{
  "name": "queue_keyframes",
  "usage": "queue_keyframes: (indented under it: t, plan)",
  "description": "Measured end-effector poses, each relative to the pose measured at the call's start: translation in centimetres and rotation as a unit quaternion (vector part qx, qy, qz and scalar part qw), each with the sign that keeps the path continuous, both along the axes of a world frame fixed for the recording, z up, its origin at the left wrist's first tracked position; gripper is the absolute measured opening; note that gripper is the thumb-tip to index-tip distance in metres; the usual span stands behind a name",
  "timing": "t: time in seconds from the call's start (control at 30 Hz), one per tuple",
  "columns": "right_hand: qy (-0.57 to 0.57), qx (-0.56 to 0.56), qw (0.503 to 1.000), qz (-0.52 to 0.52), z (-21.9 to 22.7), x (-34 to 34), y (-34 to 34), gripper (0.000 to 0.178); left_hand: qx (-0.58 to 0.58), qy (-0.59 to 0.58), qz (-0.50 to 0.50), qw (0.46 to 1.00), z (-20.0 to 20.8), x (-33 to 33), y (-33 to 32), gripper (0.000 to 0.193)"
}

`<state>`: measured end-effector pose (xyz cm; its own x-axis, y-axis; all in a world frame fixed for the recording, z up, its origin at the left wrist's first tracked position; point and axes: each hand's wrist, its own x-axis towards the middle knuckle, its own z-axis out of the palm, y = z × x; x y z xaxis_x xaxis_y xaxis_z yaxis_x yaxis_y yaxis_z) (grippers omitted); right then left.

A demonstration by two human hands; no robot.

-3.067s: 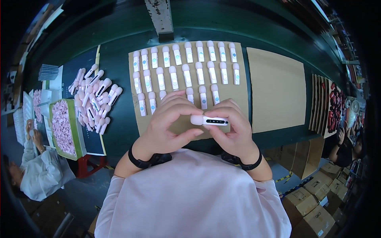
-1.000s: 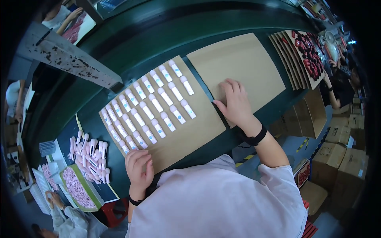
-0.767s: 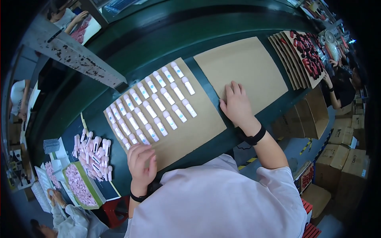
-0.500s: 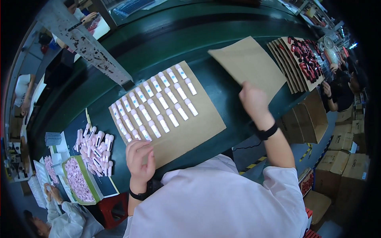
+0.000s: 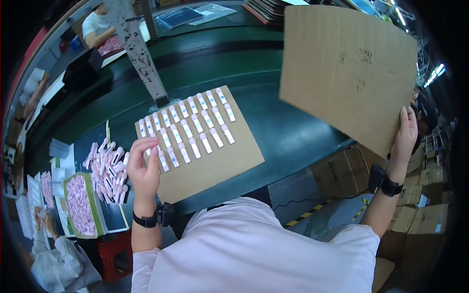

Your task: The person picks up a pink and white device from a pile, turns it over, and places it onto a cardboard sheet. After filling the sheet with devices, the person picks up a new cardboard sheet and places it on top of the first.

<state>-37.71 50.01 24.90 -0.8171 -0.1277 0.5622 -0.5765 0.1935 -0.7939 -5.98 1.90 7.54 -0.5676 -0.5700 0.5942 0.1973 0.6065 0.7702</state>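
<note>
My right hand [image 5: 404, 134] grips the lower right edge of a bare brown cardboard sheet [image 5: 337, 73]. The sheet is raised and tilted over the right part of the green work surface, with handwriting on its visible face. My left hand [image 5: 145, 168], loosely curved with the thumb apart, is over the left edge of a second cardboard sheet [image 5: 210, 171] and holds nothing I can see. On that sheet, rows of small white pieces with rounded pink tops [image 5: 194, 148] lie side by side, several with a blue dot. My left fingers hide part of the nearest row.
At the left lie a loose heap of similar pink-topped pieces [image 5: 108, 171] and a green-edged box [image 5: 80, 205] of small pink bits. A worn metal post [image 5: 139, 58] stands behind the filled sheet. Other people work at the left; cartons [image 5: 342, 171] stand below at right.
My right hand has swung the bare cardboard sheet up and right; it now hides the stacked boards with red and black pieces. My left hand has shifted slightly left and up. The view has turned.
</note>
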Motion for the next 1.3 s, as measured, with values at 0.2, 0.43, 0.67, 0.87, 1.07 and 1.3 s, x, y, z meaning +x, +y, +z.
queue_keyframes:
  t: [0.2,0.43,0.67,0.87,1.07,1.3]
  plan:
    - [-0.167,-0.052,0.974,0.142,-5.4,0.0,-7.2,0.024,0.223,-0.011,-0.123,0.967,-1.4,-1.2,-0.2,0.032]
    - [-0.322,-0.018,0.903,0.284,-15.1,2.3,-16.9,0.025,0.386,-0.079,-0.128,0.910,-3.6,-0.8,0.2,0.037]
    - [-0.353,0.147,0.864,0.328,-21.4,2.8,-23.1,0.030,0.276,-0.203,0.050,0.938,-7.3,3.1,-2.2,0.034]
    - [-0.336,0.239,0.856,0.311,-22.5,2.9,-26.1,0.033,0.210,-0.305,0.113,0.922,-6.6,4.5,-3.2,0.042]
    - [-0.275,0.399,0.835,0.262,-23.3,3.1,-26.7,0.039,0.158,-0.406,0.153,0.887,-6.9,5.5,-3.7,0.055]
    - [-0.209,0.368,0.877,0.229,-27.3,0.5,-25.6,0.050,0.243,-0.308,0.151,0.907,-9.5,5.9,-5.7,0.066]
